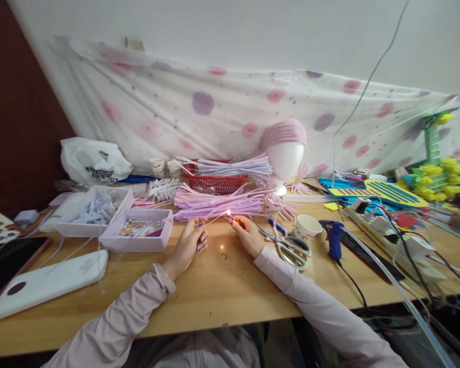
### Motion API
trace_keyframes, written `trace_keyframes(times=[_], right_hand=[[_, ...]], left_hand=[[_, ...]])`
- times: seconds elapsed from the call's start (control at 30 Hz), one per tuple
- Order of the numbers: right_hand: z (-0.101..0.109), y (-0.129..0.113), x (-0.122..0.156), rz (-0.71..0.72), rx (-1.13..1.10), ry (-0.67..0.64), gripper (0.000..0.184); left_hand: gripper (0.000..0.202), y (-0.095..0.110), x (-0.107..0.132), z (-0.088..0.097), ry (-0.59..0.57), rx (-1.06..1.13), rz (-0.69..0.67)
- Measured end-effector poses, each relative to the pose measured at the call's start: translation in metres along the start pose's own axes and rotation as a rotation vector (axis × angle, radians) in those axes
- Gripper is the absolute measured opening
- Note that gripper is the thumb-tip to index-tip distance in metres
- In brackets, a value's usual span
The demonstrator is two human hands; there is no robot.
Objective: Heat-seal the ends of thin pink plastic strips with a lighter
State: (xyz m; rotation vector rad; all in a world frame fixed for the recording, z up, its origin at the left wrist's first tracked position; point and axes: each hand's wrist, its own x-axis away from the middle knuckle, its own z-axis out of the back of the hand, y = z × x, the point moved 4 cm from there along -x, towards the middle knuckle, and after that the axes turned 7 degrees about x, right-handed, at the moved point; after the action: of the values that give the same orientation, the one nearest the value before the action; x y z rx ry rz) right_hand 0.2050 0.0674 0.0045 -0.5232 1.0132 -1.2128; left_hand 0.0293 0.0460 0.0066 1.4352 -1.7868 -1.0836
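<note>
Over the middle of the wooden table, my left hand [187,244] is closed, pinching a thin pale strand [213,220] that slants up to the right. My right hand [248,234] grips a lighter [231,219], mostly hidden by the fingers, with a small flame [228,212] burning at its top. The strand's far end is close to that flame; whether it touches, I cannot tell. Just behind both hands lie bundles of pink and purple fuzzy stems [218,204]. A pair of scissors [291,248] rests to the right of my right hand.
At left are a box of beads [136,245], a box of pale pieces [71,228], a white power bank [49,286] and a phone [11,271]. A red basket [214,184], foam head [287,158], paper cup [306,228], blue glue gun [333,240] and power strip [391,240] stand further over.
</note>
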Motion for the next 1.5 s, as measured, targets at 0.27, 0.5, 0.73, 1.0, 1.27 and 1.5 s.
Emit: trace_keyframes(times=[0.27,0.5,0.73,1.0,1.27,1.5], right_hand=[[0.005,0.012,-0.002,-0.108,0.009,0.061,0.037],[0.014,0.016,-0.003,-0.052,0.3,-0.005,0.031],[0.005,0.008,-0.001,0.123,0.383,-0.119,0.019],[0.01,0.01,-0.003,-0.139,-0.062,-0.098,0.034],[0.003,0.008,-0.001,-0.398,-0.527,-0.118,0.032],[0.004,-0.004,0.0,-0.378,-0.93,-0.24,0.021]], left_hand=[[0.034,-0.001,0.0,0.0,0.015,-0.075,-0.016],[0.034,0.001,-0.001,-0.001,0.044,-0.116,-0.069],[0.036,0.001,-0.002,0.001,0.048,-0.116,-0.082],[0.031,0.002,-0.005,0.005,0.047,-0.109,-0.106],[0.029,0.003,-0.004,0.006,0.054,-0.129,-0.107],[0.03,0.003,-0.004,0.004,0.047,-0.146,-0.114]])
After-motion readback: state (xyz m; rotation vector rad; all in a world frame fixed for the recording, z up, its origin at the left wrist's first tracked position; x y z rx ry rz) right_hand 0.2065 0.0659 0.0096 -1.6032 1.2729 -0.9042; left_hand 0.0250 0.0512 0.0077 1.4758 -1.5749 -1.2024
